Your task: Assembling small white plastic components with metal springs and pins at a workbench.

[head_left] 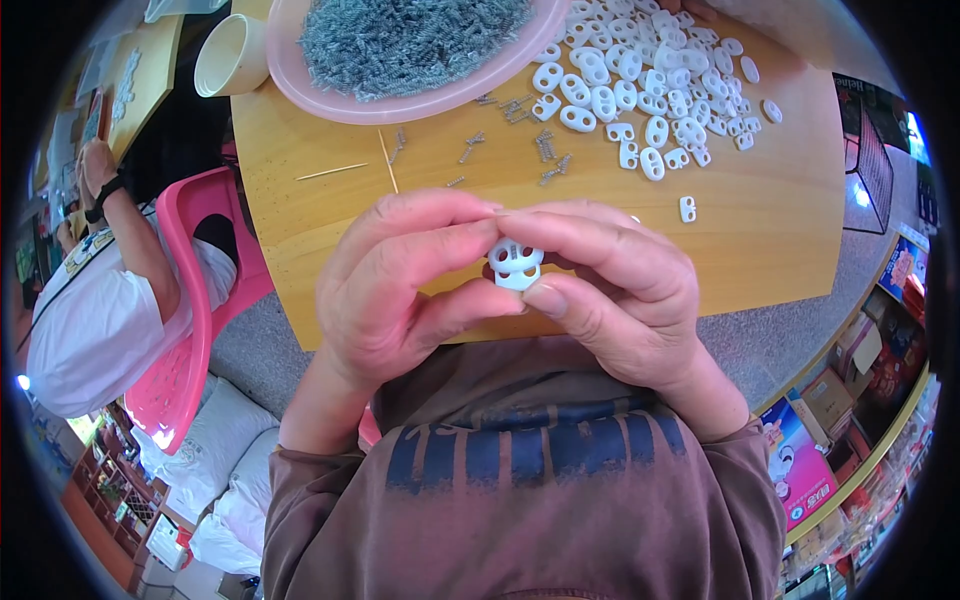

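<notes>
Pinching white two-hole cord lock (517, 268) between fingertips of left hand (385, 275) and right hand (625, 280), both nearly closed, at near side of pink basin (400, 112). Seemingly partly assembled, with coil spring (515, 253) visible inside. Apparently left unassembled: loose white cord-lock parts (690, 62) right of basin, loose springs (545, 146) below, many inside.

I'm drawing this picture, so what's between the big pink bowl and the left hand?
In the head view, two thin sticks and a few small metal springs lie on the table between the pink bowl and the left hand.
</notes>
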